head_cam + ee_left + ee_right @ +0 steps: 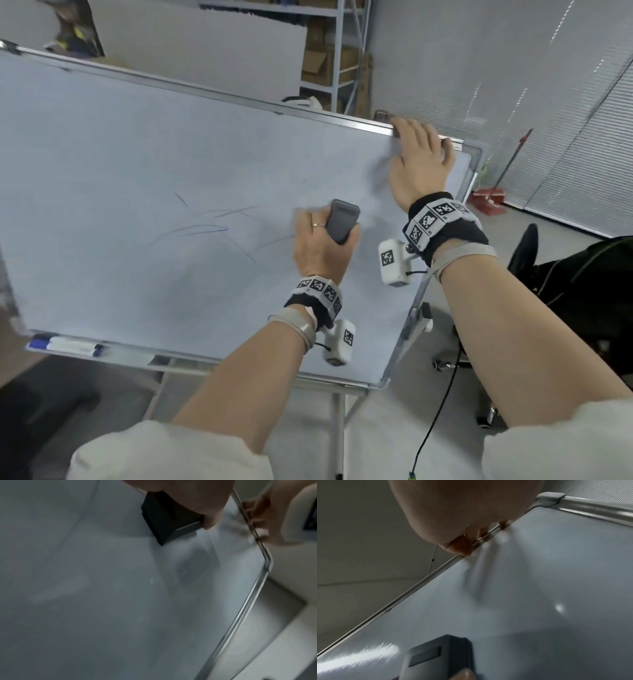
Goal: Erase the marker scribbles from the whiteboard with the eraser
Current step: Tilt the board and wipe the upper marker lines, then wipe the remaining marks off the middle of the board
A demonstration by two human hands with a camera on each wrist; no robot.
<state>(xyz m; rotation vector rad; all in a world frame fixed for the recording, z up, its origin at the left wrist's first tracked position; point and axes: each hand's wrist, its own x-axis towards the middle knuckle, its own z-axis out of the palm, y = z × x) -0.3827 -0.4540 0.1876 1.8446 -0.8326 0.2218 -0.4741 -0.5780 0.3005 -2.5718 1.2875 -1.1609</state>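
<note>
Gripping the dark grey eraser [342,221] with the left hand [322,245], fingers and thumb curled round its body, a ring on one finger. Pressed flat against the whiteboard [137,144], at the right of its middle, with the felt side to the surface as seen from the left wrist view. Just left of the eraser, thin blue marker scribbles [205,228]: some long curved strokes and a few short ones, faint. Further down on the left, lying in the tray [130,356] under the lower edge of the board, a blue-capped marker [65,344]. Higher and to the right, holding the top frame [402,595] near the upper right corner with the right hand [419,161], fingers bent over the metal edge, thumb on the front side. Around both wrists, black bands with printed square codes and a small white camera block. Behind the board, a metal shelf [342,51] with cardboard boxes; at the far right, grey window blinds [548,85] and a red dustpan [488,200] on the floor.
</note>
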